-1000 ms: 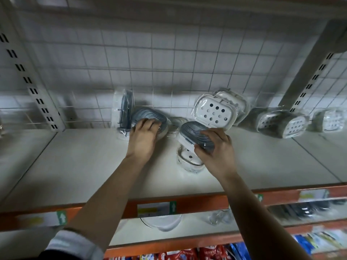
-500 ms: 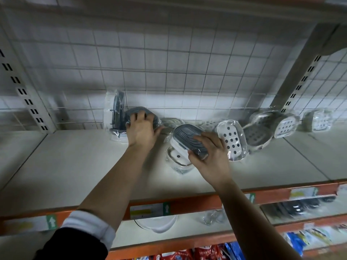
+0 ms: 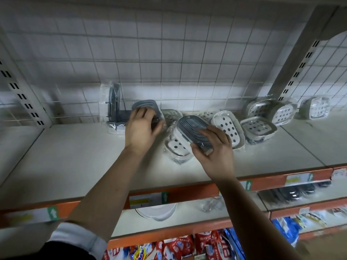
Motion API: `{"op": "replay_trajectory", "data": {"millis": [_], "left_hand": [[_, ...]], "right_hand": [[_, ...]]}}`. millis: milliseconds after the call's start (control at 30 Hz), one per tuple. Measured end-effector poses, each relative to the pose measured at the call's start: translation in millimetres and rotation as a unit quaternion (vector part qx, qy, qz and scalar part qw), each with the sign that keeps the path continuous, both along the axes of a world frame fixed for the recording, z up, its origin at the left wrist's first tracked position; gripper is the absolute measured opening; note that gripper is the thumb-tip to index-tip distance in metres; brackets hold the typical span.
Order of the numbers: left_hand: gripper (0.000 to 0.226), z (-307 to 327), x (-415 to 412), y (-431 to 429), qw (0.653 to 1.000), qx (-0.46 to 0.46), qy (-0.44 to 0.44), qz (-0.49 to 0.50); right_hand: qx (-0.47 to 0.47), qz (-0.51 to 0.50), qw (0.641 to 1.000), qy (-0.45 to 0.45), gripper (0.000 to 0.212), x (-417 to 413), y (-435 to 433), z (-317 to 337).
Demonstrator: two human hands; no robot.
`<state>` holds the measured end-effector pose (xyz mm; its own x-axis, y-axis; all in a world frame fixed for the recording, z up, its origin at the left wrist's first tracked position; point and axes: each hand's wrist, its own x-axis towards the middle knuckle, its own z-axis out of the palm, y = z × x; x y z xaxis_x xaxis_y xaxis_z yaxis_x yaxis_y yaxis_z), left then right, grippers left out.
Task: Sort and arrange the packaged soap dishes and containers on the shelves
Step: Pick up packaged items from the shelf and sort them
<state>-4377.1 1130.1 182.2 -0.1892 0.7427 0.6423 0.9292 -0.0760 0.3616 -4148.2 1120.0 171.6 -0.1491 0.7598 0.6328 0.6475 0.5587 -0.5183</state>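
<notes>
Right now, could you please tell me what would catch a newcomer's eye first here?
Two hands dominate the centre: the left hand grips a grey-lidded soap dish by the back grid, the right hand holds a second grey-lidded dish tilted over a white perforated dish. Wrapped white dishes lie scattered further right.

White shelf, orange front edge. Row of wrapped soap dishes along back edge, centre to right.
</notes>
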Motion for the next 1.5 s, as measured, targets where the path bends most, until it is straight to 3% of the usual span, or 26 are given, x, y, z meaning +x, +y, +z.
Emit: {"op": "replay_trajectory", "data": {"millis": [167, 400, 567, 833, 1167, 1500], "left_hand": [[0.029, -4.3, 12.4, -21.4, 0.998, 0.022, 0.041, -0.034], [0.035, -10.6, 66.7, -64.6, 0.990, 0.094, 0.033, -0.097], [0.044, -17.2, 143.0, -88.9, 0.984, 0.101, 0.016, -0.144], [0.041, -25.8, 325.8, -120.4, 0.964, 0.097, 0.038, -0.244], [0.040, -59.0, 515.4, -140.8, 0.933, 0.034, 0.037, -0.356], [0.044, -91.2, 630.0, -87.0, 0.923, -0.035, 0.050, -0.380]], "right_hand": [[0.045, -0.022, 0.999, 0.013, 0.042, 16.1, -21.5, -6.4], [0.058, -0.060, 0.996, 0.021, 0.040, 78.3, -58.1, -10.6], [0.071, -0.116, 0.990, 0.040, 0.037, 155.5, -91.9, -14.4], [0.007, -0.184, 0.982, 0.036, 0.039, 342.0, -151.5, -23.2], [-0.011, -0.282, 0.959, 0.019, 0.032, 508.7, -195.7, -43.0], [-0.107, -0.313, 0.944, 0.000, 0.034, 626.4, -153.9, -63.2]]}}
